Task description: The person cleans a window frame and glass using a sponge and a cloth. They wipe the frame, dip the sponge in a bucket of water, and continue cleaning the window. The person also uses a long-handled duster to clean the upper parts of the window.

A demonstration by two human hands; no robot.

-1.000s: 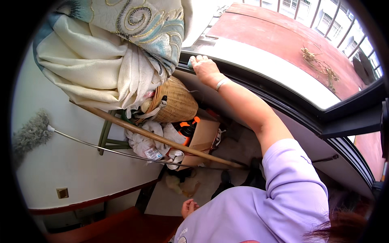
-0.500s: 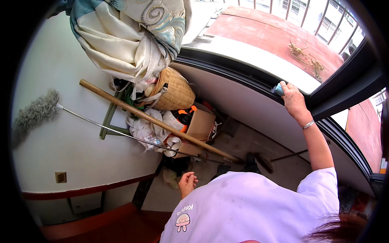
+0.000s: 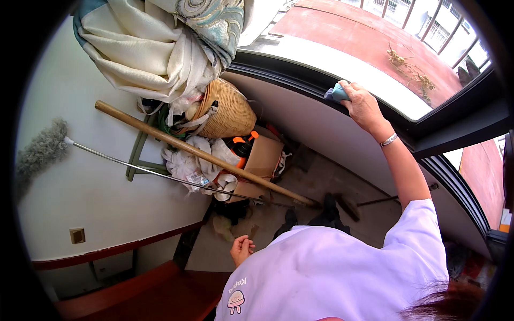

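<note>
In my right hand is a small light-blue block with a duller blue-grey end, perhaps a cleaning sponge. The fingers close round it at the black window frame. Whether its underside touches the track is hidden by the hand. Low beside my body, my left hand hangs with its fingers loosely curled and nothing visible in them.
A bundled cream curtain hangs at upper left. Beneath it are a wicker basket, a cardboard box and plastic bags. A wooden pole and a grey duster lean across. A broom is near my feet.
My right hand has moved left along the window frame, carrying the light-blue block. My left hand has shifted slightly left and stays low.
</note>
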